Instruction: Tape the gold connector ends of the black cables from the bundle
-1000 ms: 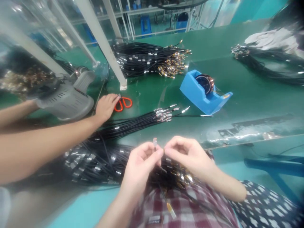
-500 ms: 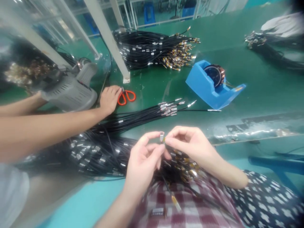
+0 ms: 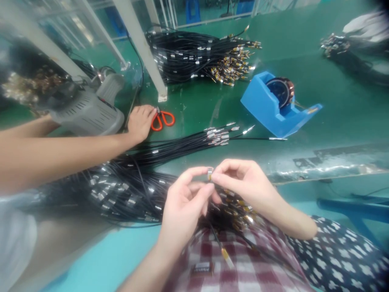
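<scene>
Between my fingertips is a small silver cable end [image 3: 210, 172], with a bit of yellow tape at its lower part. My left hand [image 3: 187, 198] is closed around the cable below it, index finger stretched against the silver tip. My right hand [image 3: 246, 178] pinches thumb and forefinger at the yellow tape; the fingers hide most of it. Under both hands, on my lap, lies a bundle of black cables with yellow-taped ends [image 3: 243, 211]. One loose taped cable end [image 3: 225, 256] hangs over the checked cloth [image 3: 240, 269].
A blue tape dispenser [image 3: 276, 115] stands ahead right. Black cables with silver ends [image 3: 217, 136] lie before me; a taped pile [image 3: 188, 56] is farther back. At left, a co-worker's hand [image 3: 141, 121] rests by red-handled scissors [image 3: 162, 119], near a grey machine [image 3: 88, 107].
The silver end and my right fingertips have come closer together, with less yellow showing between them. My view has shifted slightly; the co-worker's hand stays beside the scissors.
</scene>
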A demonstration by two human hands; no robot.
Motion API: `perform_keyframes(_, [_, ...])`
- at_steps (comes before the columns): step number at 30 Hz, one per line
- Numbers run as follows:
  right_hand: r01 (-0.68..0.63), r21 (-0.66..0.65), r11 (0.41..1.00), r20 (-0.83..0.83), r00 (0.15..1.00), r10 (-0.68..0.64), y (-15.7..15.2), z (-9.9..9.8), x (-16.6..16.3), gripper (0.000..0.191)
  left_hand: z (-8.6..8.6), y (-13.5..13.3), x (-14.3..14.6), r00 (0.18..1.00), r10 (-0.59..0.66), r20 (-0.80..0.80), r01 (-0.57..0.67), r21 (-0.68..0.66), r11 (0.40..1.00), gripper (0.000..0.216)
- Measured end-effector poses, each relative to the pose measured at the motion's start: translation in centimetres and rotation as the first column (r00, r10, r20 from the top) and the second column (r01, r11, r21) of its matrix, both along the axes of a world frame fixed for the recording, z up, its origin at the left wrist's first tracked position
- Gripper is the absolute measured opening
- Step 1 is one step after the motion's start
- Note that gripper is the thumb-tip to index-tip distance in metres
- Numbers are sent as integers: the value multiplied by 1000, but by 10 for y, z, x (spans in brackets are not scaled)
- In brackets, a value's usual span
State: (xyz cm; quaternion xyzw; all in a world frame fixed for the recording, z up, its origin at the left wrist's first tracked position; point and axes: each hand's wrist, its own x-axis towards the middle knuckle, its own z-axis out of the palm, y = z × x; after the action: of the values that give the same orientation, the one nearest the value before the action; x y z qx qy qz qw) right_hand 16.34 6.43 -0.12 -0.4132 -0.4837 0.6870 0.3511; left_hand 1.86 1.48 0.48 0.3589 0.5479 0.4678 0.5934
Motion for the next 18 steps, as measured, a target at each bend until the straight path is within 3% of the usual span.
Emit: perform_keyframes(18, [43,-123,992,-107,993,-56,-10,-9,-7,32,-8,1,4,998,49,-47,-45,72,996,14])
